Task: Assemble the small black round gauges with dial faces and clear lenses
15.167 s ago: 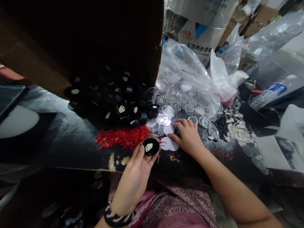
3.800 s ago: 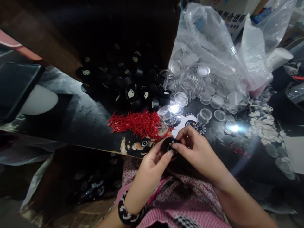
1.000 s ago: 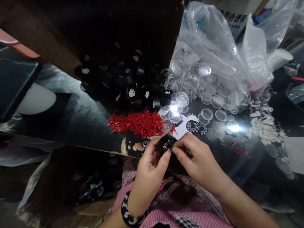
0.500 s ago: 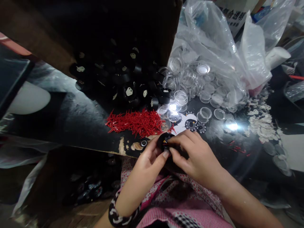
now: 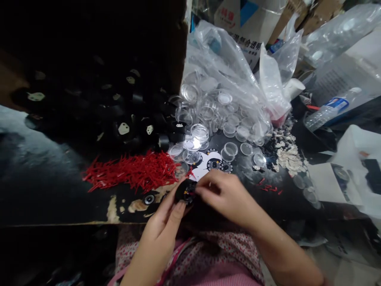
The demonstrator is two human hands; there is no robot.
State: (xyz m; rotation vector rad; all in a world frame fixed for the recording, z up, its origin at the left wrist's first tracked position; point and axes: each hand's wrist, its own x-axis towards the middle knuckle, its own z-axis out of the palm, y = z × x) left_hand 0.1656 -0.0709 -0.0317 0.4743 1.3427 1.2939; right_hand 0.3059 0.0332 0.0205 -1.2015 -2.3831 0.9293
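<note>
My left hand (image 5: 167, 225) grips a small round black dial housing (image 5: 182, 191) by its sides. Its face is turned partly up, with white marks, an orange spot and a bit of red showing. Thumb and forefinger of my right hand (image 5: 228, 194) are pinched together at the right edge of the housing; whatever may be between them is hidden. Just beyond lie printed black-and-white dial discs (image 5: 214, 163). To the left spreads a heap of thin red pointers (image 5: 131, 171). A small black ring-shaped part (image 5: 149, 199) rests near the table edge.
Clear round covers (image 5: 230, 149) spill from a plastic bag (image 5: 238, 71) at the back. Black housings (image 5: 123, 128) lie in the dark box on the left. Small off-white plates (image 5: 288, 157), a white card box (image 5: 326, 182) and a plastic bottle (image 5: 333, 107) stand right.
The view has turned right, so the table's contents appear further left. My right fingertips have moved from over the dial's face to its right edge; my left hand still holds the housing.
</note>
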